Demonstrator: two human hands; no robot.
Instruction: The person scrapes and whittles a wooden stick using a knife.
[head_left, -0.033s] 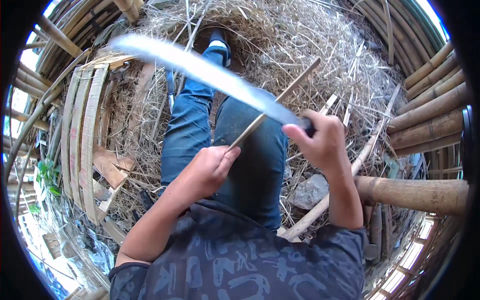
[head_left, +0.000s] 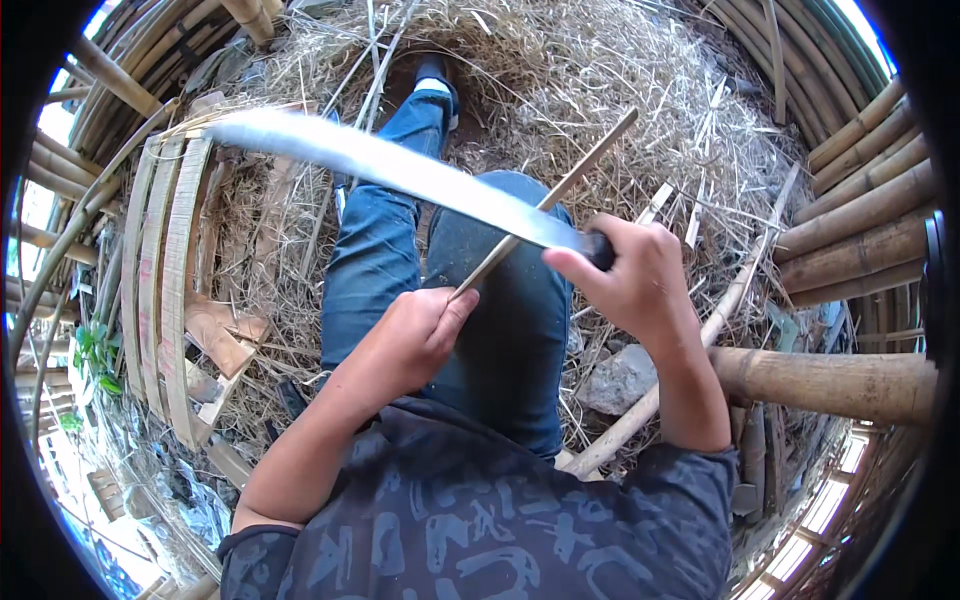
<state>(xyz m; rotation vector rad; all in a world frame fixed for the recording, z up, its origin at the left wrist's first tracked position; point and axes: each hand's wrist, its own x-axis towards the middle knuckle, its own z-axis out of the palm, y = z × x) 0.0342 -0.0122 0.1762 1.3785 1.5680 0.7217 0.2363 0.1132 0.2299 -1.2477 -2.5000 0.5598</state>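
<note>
My right hand [head_left: 640, 285] is closed round the dark handle of a long, pale machete blade [head_left: 380, 165], which reaches up and to the left over my legs. A thin bamboo strip [head_left: 590, 155] is gripped at its near end by my left hand [head_left: 415, 335] and slants up to the right. The blade crosses the strip just in front of my right hand, near the handle. Beneath both are my legs in blue jeans [head_left: 380, 260], with one dark shoe [head_left: 435, 80] at the top of the view.
Dry straw and shavings [head_left: 620, 70] cover the ground. Flat curved bamboo slats [head_left: 165, 270] stand at the left. Thick bamboo poles [head_left: 850, 380] lie at the right. Next to my right knee are a grey stone [head_left: 620, 380] and a pale stick [head_left: 730, 300].
</note>
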